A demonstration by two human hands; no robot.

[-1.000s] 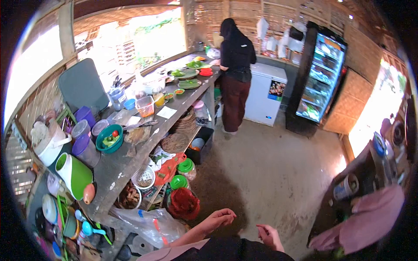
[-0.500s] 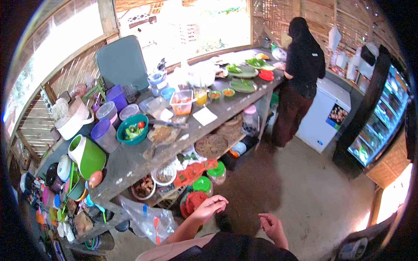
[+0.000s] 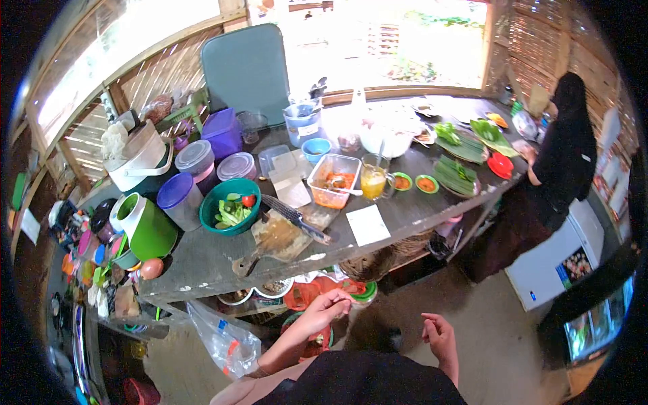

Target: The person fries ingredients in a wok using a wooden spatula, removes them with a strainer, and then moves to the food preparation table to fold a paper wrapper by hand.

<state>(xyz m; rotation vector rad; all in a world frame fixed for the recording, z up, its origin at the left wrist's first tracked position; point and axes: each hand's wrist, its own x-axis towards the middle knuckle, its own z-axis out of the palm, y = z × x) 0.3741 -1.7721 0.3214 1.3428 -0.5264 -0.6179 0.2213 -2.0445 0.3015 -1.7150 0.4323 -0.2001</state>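
My left hand [image 3: 328, 310] hovers in front of the counter's edge, its fingers curled together with the thumb against them; nothing shows in it. Lower and to the right, my right hand [image 3: 440, 335] is loosely curled, also with nothing visible in it. Nearest on the counter is a worn wooden cutting board [image 3: 280, 237], with a dark-bladed knife [image 3: 295, 217] lying across it. Beside the board stand a teal bowl [image 3: 214, 196] of cut greens and a tomato, a white paper [image 3: 368, 225], and a clear tub [image 3: 329, 192] with orange-red food and a spoon.
A glass mug [image 3: 373, 181] of yellow liquid and small sauce dishes [image 3: 426, 183] stand farther right. A person in black [image 3: 563, 158] works at the counter's far end. Below hangs a clear plastic bag [image 3: 226, 341]. A white chest freezer [image 3: 540, 273] stands at right.
My view has come closer to the counter and turned, so the board and bowl appear larger and the person farther right. Both hands stay curled in front of me.
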